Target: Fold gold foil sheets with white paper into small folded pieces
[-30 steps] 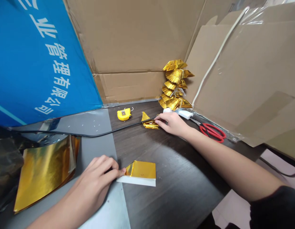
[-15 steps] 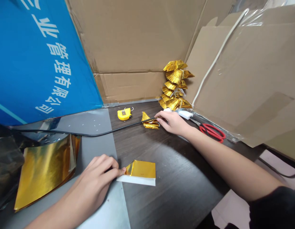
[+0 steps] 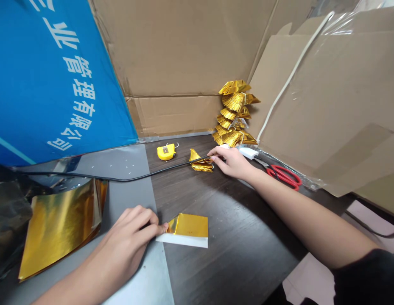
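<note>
My left hand (image 3: 136,228) is closed at the lower centre, thumb and finger pressing the left corner of a partly folded gold foil paper (image 3: 193,225). A white strip shows along that paper's near edge, and its left corner is folded in. Farther back, my right hand (image 3: 228,161) pinches the right end of a small bundle of folded gold paper (image 3: 201,167). A black cable (image 3: 161,169) runs across this bundle to the same fingertips; whether they also grip the cable is hidden. Behind the right hand rises a stack of folded gold paper bundles (image 3: 233,112).
A yellow tape measure (image 3: 166,152) lies left of the small bundle. Red-handled scissors (image 3: 284,176) and a white plug (image 3: 248,153) lie to the right. Gold foil sheets (image 3: 57,228) are at left beside a dark plastic bag (image 3: 9,228). Cardboard panels (image 3: 184,51) stand behind.
Almost nothing differs. The right hand has shifted very slightly; the left hand and the foil paper under it stay in place.
</note>
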### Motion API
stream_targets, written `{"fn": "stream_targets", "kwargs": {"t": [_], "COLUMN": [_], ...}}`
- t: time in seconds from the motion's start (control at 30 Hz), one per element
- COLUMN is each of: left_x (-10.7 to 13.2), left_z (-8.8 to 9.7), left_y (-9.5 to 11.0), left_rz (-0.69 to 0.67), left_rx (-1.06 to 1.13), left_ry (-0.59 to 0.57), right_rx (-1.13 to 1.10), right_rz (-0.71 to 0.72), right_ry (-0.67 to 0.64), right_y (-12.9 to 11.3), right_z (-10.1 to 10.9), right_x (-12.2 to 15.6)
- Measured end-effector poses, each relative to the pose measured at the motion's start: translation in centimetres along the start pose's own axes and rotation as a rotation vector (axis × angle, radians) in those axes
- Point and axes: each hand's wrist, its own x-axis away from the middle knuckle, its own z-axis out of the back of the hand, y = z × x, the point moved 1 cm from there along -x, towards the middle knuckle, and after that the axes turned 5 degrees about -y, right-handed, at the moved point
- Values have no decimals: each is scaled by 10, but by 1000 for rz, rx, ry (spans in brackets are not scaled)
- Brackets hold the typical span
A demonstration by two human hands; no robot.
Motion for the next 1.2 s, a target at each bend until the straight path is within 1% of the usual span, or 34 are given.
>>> {"fn": "stream_targets", "kwargs": {"t": [0.27, 0.6, 0.77, 0.87, 0.97, 1.07, 1.13, 1.17, 1.2], "left_x": [1, 0, 0, -1, -1, -1, -1, -2, -2], "left_z": [-1, -2, 0, 0, 1, 2, 2, 2, 2], "left_y": [-5, -6, -6, -4, -1, -1, -1, -1, -1], "left_rz": [-28, -43, -63, -46, -56, -26, -5, -7, -10], "left_rx": [-11, -5, -7, 5, -6, -16, -19, -23, -28], "left_ry": [-24, -21, -15, -7, -14, -26, -51, -56, -59], "right_rx": [-31, -88, -60, -34, -12, 4, 48, 18, -51], "right_rz": [-2, 7, 22, 47, 74, 115, 245, 309, 366], "right_ry": [-4, -21, -27, -39, -24, 22, 47, 24, -30], "right_y": [1, 4, 2, 2, 0, -12, -29, -40, -52], "right_z": [2, 4, 3, 2, 3, 7, 8, 8, 6], "right_x": [0, 1, 2, 3, 3, 4, 7, 9, 12]}}
